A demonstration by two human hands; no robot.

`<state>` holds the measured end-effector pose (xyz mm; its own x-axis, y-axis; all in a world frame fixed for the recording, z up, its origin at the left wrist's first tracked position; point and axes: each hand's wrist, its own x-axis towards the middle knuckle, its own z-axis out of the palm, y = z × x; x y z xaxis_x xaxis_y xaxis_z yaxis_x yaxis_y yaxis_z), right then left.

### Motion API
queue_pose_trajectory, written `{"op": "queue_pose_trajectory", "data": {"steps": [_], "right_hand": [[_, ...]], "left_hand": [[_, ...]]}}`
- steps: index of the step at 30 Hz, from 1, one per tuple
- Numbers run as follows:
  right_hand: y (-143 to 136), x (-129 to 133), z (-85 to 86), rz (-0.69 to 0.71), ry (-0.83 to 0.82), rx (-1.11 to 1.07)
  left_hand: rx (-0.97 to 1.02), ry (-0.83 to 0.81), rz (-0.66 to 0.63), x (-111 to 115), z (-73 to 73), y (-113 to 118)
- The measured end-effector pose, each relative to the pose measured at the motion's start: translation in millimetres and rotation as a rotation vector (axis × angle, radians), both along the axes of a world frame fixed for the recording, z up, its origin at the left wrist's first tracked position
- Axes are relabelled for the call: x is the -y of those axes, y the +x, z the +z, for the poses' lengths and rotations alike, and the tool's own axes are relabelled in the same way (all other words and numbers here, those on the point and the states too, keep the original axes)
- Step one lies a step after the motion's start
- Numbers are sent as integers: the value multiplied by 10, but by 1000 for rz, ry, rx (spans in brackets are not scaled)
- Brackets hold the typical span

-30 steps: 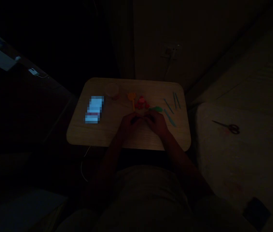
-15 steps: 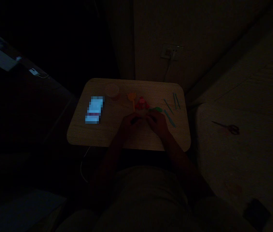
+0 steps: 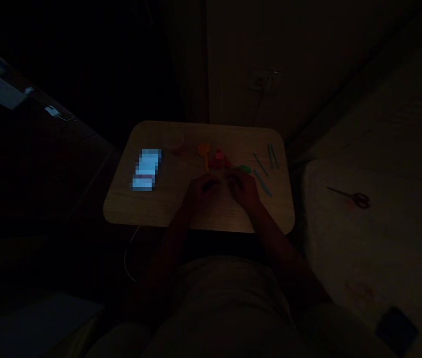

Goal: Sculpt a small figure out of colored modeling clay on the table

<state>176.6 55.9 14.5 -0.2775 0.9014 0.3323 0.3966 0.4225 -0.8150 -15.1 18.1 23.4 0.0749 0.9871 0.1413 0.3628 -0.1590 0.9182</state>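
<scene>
Red pieces (image 3: pixel 219 157) lie just beyond our left grip (image 3: pixel 200 187) and right grip (image 3: pixel 244 187), both curled; we cannot tell whether they pinch anything.

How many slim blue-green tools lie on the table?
4: the rightmost tool, its neighbour just left, a slanting tool further left, and a broader tool nearest the right hand. Darkness may hide more.

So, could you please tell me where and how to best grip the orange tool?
Take the orange tool by its slim handle, probably with the left hand, from the near side: the handle points roughly toward the person, the wider head at the far end.
</scene>
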Motion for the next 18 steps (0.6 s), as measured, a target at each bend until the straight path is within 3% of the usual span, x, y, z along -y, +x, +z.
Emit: {"op": "queue_pose_trajectory", "data": {"steps": [10, 18], "right_hand": [[8, -8, -16, -10, -10, -21], [1, -15, -8, -37, -8, -16]], "left_hand": [[-3, 3, -11, -24, -47, -11], [9, -13, 0, -3, 0, 0]]}}
